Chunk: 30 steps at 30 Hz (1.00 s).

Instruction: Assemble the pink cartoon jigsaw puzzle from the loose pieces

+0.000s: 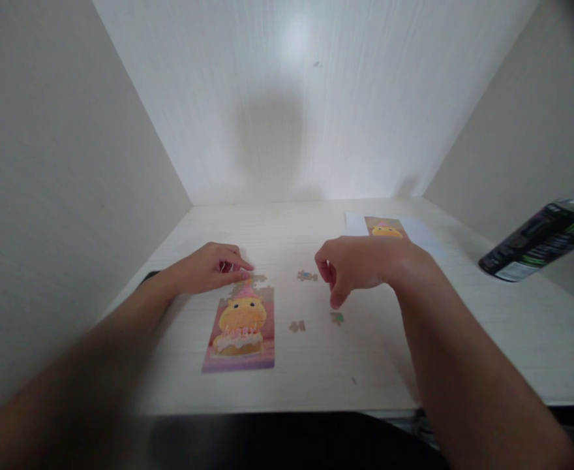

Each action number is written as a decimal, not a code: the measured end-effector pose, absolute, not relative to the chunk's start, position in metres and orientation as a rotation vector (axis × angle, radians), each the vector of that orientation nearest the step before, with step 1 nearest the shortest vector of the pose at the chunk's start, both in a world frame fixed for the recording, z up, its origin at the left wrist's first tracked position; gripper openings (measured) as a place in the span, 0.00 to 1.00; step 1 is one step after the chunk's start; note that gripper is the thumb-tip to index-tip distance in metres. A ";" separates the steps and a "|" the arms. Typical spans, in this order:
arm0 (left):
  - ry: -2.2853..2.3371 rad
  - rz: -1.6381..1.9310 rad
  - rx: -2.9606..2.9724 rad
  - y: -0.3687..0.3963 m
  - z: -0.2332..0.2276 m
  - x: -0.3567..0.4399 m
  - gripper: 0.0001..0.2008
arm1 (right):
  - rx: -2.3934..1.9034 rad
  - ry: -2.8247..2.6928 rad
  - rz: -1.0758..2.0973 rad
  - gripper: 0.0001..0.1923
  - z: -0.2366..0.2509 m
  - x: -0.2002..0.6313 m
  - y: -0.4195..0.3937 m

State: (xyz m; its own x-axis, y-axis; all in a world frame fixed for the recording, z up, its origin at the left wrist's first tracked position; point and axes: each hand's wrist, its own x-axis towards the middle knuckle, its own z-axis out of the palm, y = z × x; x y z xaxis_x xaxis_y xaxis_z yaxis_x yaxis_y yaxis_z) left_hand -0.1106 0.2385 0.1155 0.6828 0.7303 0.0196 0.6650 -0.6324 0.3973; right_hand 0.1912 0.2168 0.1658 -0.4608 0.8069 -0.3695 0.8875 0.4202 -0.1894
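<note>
A partly assembled jigsaw puzzle (242, 323) lies flat on the white tabletop, showing a yellow character in a pink party hat behind a cake. Its upper edge is uneven. My left hand (216, 267) rests at that edge, thumb and index finger apart, their tips at the top of the hat. To the right, my right hand (358, 261) is bent downward with curled fingers, its thumb tip just above a loose puzzle piece with green on it (336, 318). I see nothing between its fingers. Other loose pieces (297, 326) and joined bluish pieces (307, 276) lie between my hands.
A reference picture (385, 228) on white paper (421, 236) lies at the back right, partly hidden by my right wrist. A dark drink can (536, 241) stands at the right. White panels (291, 130) enclose the tabletop (311, 378) at the back and sides.
</note>
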 end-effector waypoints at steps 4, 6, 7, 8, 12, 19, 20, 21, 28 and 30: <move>1.098 0.279 2.505 0.236 0.118 -0.108 0.17 | 1.565 2.453 -0.505 0.22 0.152 0.175 0.200; 1.111 0.292 2.512 0.235 0.119 -0.107 0.17 | 1.608 2.531 -0.463 0.23 0.141 0.168 0.195; 1.120 0.294 2.519 0.235 0.120 -0.107 0.17 | 1.619 2.560 -0.426 0.23 0.136 0.166 0.193; 1.129 0.295 2.527 0.235 0.120 -0.107 0.17 | 1.620 2.563 -0.383 0.22 0.133 0.165 0.193; 1.126 0.304 2.553 0.236 0.120 -0.109 0.18 | 1.540 2.402 -0.311 0.16 0.138 0.166 0.202; 1.149 0.332 2.565 0.233 0.122 -0.105 0.18 | 1.437 2.420 -0.433 0.12 0.145 0.187 0.232; 1.155 0.331 2.567 0.232 0.122 -0.105 0.18 | 1.440 2.423 -0.456 0.12 0.144 0.191 0.235; 1.166 0.332 2.566 0.232 0.123 -0.104 0.18 | 1.444 2.431 -0.482 0.13 0.143 0.194 0.238; 1.218 0.361 2.510 0.231 0.123 -0.103 0.19 | 1.373 2.354 -0.580 0.20 0.152 0.197 0.239; 1.225 0.359 2.503 0.231 0.123 -0.103 0.19 | 1.373 2.301 -0.557 0.18 0.155 0.192 0.235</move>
State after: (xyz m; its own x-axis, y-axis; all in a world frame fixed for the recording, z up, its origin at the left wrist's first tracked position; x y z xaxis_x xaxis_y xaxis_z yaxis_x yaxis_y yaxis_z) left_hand -0.1028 0.2312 0.1228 0.5985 0.7972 0.0791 0.7138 -0.5756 0.3990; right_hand 0.1919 0.2352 0.1551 -0.4363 0.7294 -0.5269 0.8896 0.4376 -0.1309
